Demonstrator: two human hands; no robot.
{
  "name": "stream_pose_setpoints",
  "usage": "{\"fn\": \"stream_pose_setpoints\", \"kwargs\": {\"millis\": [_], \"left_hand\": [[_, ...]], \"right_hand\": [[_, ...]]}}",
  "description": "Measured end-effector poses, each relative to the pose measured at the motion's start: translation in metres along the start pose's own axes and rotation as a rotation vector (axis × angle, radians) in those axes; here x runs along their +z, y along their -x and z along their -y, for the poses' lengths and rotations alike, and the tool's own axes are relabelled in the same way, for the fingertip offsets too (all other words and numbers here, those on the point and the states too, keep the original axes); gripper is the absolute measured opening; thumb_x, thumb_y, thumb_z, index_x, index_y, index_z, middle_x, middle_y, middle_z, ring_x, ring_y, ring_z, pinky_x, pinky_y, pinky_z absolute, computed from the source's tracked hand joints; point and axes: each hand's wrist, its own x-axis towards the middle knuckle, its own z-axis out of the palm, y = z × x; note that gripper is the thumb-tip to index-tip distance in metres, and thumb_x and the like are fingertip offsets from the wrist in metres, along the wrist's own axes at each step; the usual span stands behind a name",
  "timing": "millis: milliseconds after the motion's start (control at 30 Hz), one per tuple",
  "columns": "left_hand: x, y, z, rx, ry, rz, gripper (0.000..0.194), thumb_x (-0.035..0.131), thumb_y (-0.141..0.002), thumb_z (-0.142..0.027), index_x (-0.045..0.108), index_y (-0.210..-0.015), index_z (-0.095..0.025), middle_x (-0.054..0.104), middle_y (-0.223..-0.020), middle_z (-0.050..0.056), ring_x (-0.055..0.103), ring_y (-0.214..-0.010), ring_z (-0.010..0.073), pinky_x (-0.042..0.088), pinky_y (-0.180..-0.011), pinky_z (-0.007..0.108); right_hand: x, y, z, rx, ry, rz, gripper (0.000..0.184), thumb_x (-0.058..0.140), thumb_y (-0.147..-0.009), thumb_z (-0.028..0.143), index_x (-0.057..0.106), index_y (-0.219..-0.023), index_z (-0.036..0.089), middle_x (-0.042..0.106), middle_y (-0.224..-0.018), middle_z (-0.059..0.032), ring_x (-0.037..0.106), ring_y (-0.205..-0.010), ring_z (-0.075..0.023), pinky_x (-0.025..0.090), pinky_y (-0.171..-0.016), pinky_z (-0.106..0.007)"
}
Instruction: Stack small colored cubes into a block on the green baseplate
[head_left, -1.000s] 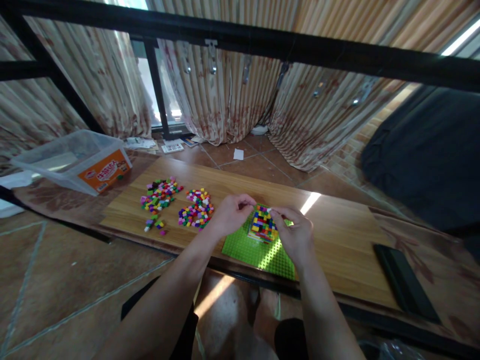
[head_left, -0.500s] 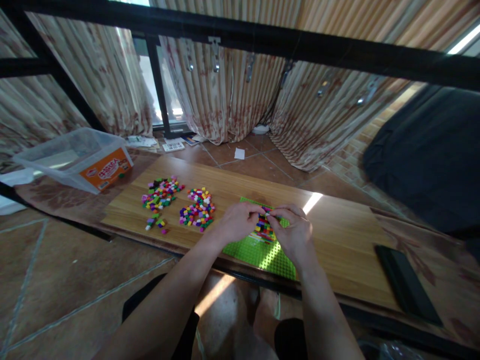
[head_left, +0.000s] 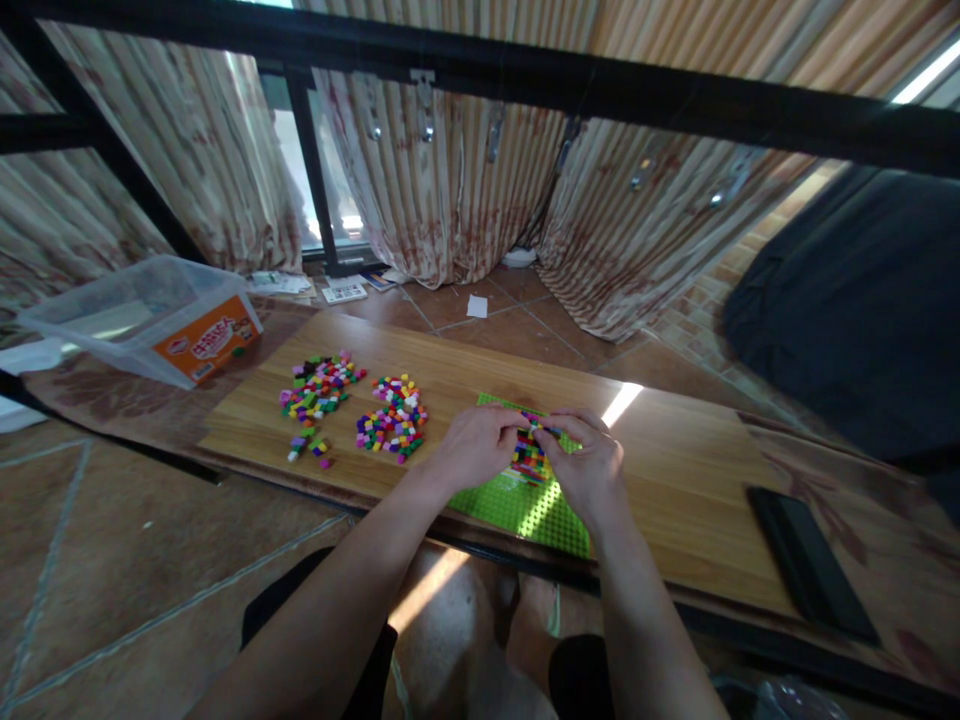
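Observation:
A green studded baseplate (head_left: 499, 500) lies on the wooden board, with rows of coloured toy bricks (head_left: 531, 460) fixed across its middle. Both hands meet over the far part of these rows. My left hand (head_left: 484, 440) is closed, its index finger reaching to the bricks from the left; whatever it grips is hidden. From the right, my right hand (head_left: 589, 460) pinches thumb and index finger together at the same spot. A tiny piece seems to sit between its fingertips, too small to make out. The hands cover part of the brick rows.
Two piles of loose bricks, one farther left (head_left: 319, 385) and one nearer (head_left: 394, 418), lie on the wooden board (head_left: 675, 480). A clear plastic bin (head_left: 142, 320) with an orange label stands left. A dark flat object (head_left: 812, 562) rests at the right end.
Both hands stay over the same spot on the bricks, with only slight finger movement. The whole view has shifted a little.

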Motion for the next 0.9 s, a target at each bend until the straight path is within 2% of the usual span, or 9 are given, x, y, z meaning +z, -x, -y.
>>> {"fn": "stream_pose_setpoints", "kwargs": {"millis": [100,267,400,533,733,900], "left_hand": [[0.0,0.0,0.0,-0.003,-0.011,0.0,0.037,0.044,-0.085,-0.014,0.073,-0.106,-0.02,0.072,-0.097,0.006,0.065,-0.085,0.0184,0.049,-0.085,0.029],[0.003,0.0,0.003,0.018,-0.029,-0.024,0.036,0.044,-0.085,-0.014,0.073,-0.105,-0.02,0.072,-0.103,0.005,0.065,-0.09,0.0181,0.049,-0.088,0.029],[0.005,0.0,0.005,0.037,-0.026,-0.031,0.035,0.044,-0.085,-0.014,0.073,-0.105,-0.02,0.073,-0.099,0.005,0.066,-0.091,0.0181,0.049,-0.089,0.029],[0.004,0.0,0.004,0.044,-0.047,-0.032,0.035,0.044,-0.085,-0.014,0.073,-0.105,-0.02,0.073,-0.094,0.006,0.065,-0.091,0.0192,0.049,-0.088,0.03],[0.003,0.001,0.004,0.056,-0.034,-0.038,0.034,0.044,-0.086,-0.014,0.072,-0.105,-0.018,0.072,-0.094,0.007,0.065,-0.084,0.0179,0.049,-0.085,0.029],[0.005,0.0,0.008,0.051,-0.008,-0.066,0.033,0.044,-0.086,-0.014,0.071,-0.104,-0.017,0.072,-0.096,0.008,0.065,-0.087,0.0191,0.049,-0.085,0.03]], "right_hand": [[-0.001,0.0,0.002,0.093,-0.097,0.001,0.015,0.067,-0.077,0.033,0.074,-0.082,0.021,0.067,-0.092,-0.0064,0.063,-0.087,-0.0202,0.052,-0.077,-0.037],[0.002,-0.001,-0.002,0.313,-0.251,-0.091,0.031,0.065,-0.076,0.044,0.074,-0.089,0.017,0.07,-0.091,-0.0084,0.063,-0.073,-0.0176,0.052,-0.065,-0.032],[0.014,0.0,-0.006,0.422,-0.263,-0.101,0.047,0.067,-0.072,0.05,0.072,-0.101,0.013,0.071,-0.096,-0.012,0.064,-0.079,-0.0199,0.052,-0.069,-0.034],[0.025,0.002,-0.005,0.534,-0.256,-0.065,0.052,0.069,-0.067,0.053,0.072,-0.101,0.013,0.072,-0.095,-0.0105,0.065,-0.083,-0.0213,0.052,-0.073,-0.035],[0.027,0.001,-0.007,0.602,-0.33,-0.031,0.052,0.071,-0.064,0.053,0.072,-0.099,0.015,0.073,-0.083,-0.0069,0.065,-0.074,-0.0196,0.053,-0.07,-0.033],[0.027,0.001,-0.007,0.601,-0.393,-0.031,0.051,0.074,-0.062,0.051,0.072,-0.098,0.015,0.072,-0.081,-0.0063,0.065,-0.071,-0.0186,0.053,-0.068,-0.032]]}}
